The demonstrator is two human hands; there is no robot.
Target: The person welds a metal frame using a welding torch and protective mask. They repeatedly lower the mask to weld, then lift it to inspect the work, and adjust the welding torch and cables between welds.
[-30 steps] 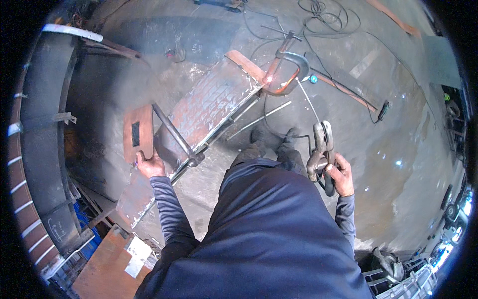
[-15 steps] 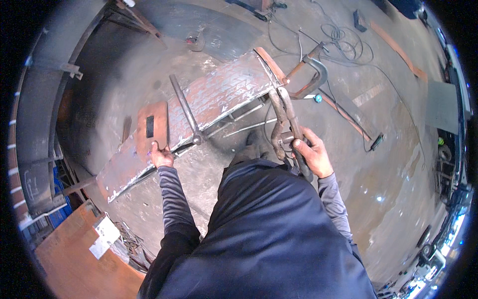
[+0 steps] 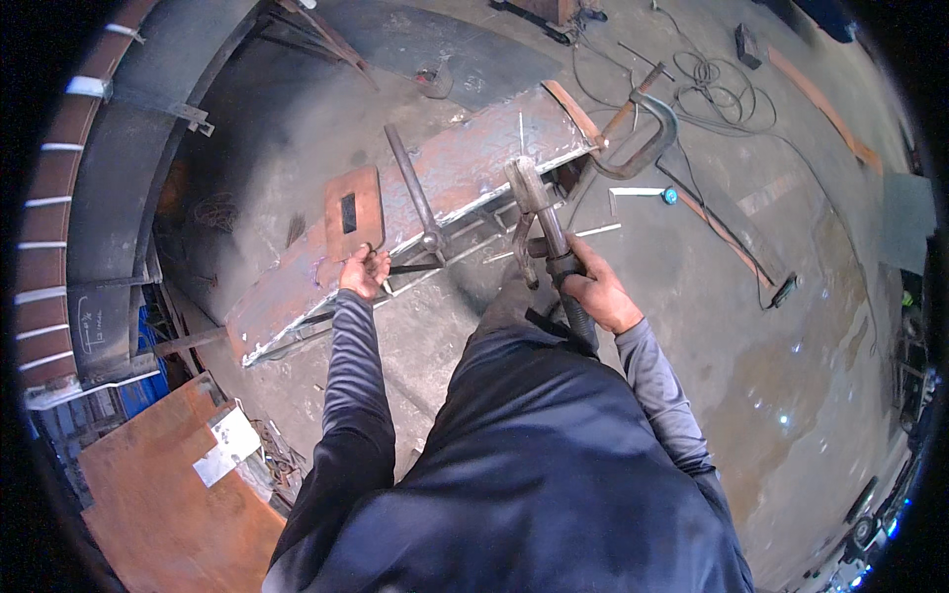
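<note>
My right hand [image 3: 600, 292] is wrapped round a heavy, worn C-clamp [image 3: 539, 198]. Its threaded screw shows below the thumb, and its frame points away from me toward the beam. My left hand [image 3: 366, 271] is at the near edge of a rust-brown plate [image 3: 371, 193] with a rectangular slot, its fingers curled there. The plate lies on a long, scuffed steel beam [image 3: 470, 143] with white-marked edges. Right of the plate, a metal rod [image 3: 407, 178] with a rounded knob at its near end lies across the beam.
A second C-clamp [image 3: 657, 133] is at the beam's far right end. Beyond it, cables [image 3: 717, 89] coil on the floor. A white stick with a teal disc [image 3: 668, 197] lies at right. A curved steel structure [image 3: 148, 188] and a rusty sheet [image 3: 168, 474] are on the left.
My view has shifted, so the beam sits further right. My right hand has swung the C-clamp leftward and turned it. My left hand stays at the plate's edge, its fingers now more visible.
</note>
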